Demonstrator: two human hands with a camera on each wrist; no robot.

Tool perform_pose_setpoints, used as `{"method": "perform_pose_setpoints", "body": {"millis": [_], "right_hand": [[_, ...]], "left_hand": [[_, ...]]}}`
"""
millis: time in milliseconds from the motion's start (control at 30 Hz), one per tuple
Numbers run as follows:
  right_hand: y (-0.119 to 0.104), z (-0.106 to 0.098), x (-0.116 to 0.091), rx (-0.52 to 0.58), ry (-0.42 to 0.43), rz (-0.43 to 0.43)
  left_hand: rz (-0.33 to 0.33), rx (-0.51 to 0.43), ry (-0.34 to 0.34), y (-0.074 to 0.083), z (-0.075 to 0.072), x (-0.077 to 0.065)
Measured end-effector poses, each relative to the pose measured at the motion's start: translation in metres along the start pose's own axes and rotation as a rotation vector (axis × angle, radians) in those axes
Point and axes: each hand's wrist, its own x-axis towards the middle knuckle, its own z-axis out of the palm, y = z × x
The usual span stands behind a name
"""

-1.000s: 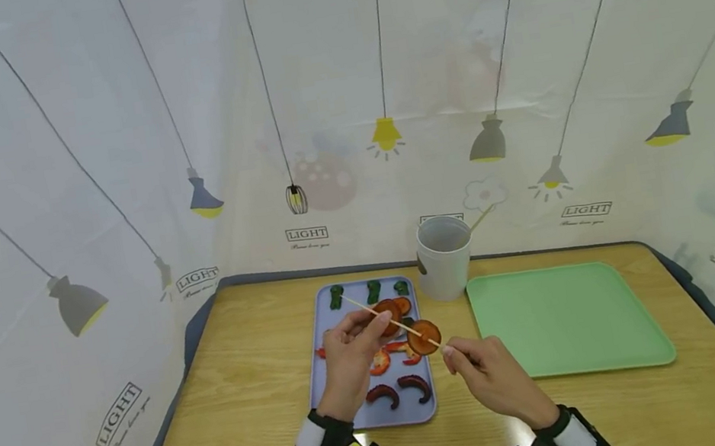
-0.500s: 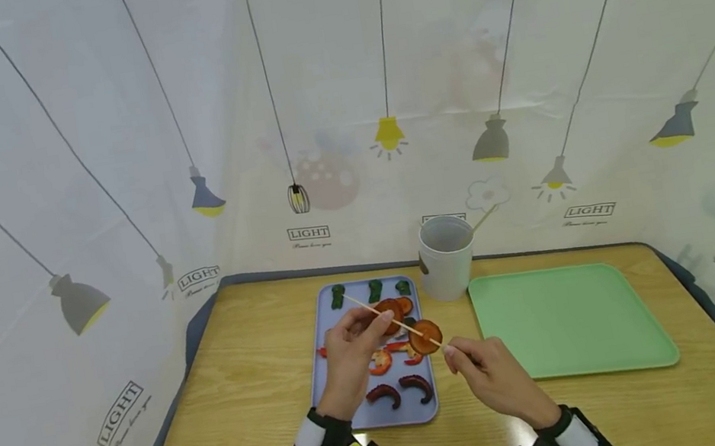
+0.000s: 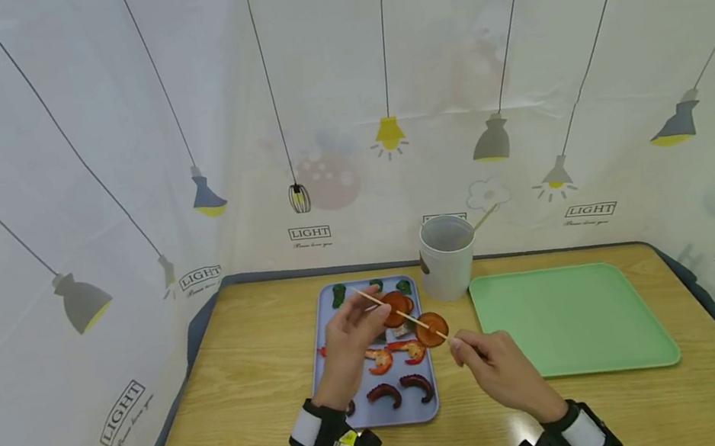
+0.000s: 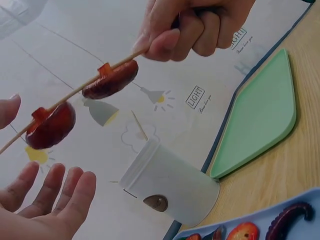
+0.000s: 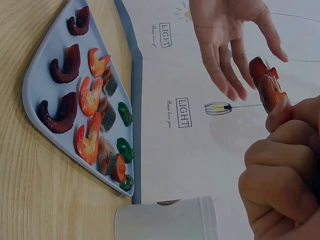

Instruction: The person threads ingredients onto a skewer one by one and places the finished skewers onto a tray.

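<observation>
In the head view my right hand grips the near end of a thin wooden skewer between thumb and curled fingers. Two reddish-brown round slices are threaded on it, apart from each other; their exact kind is unclear. My left hand hovers by the far slice, above the blue tray. In the left wrist view the fingers spread below the skewer and the thumb stands apart from it. The right wrist view shows the left hand with straight fingers, holding nothing.
On the blue tray lie dark tentacle pieces, shrimp, fish pieces and green pieces. A white cup stands behind, a stick showing past its rim. To the right lies a green tray.
My left fingers have loosened from the skewer and spread. The skewer with its two slices has shifted slightly right and up, along with the right hand.
</observation>
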Motion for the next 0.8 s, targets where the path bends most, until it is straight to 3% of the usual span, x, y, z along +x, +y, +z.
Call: {"method": "perform_pose_setpoints", "body": {"millis": [267, 500, 800], "right_hand": [[0.004, -0.013, -0.001, -0.012, 0.045, 0.017], [0.010, -0.024, -0.006, -0.026, 0.065, 0.058], [0.014, -0.032, -0.012, -0.034, 0.080, 0.094]], "left_hand": [[0.035, 0.080, -0.090, -0.004, -0.020, 0.023], [-0.056, 0.266, -0.091, -0.019, -0.037, 0.052], [-0.155, 0.536, -0.146, -0.048, -0.041, 0.092]]}}
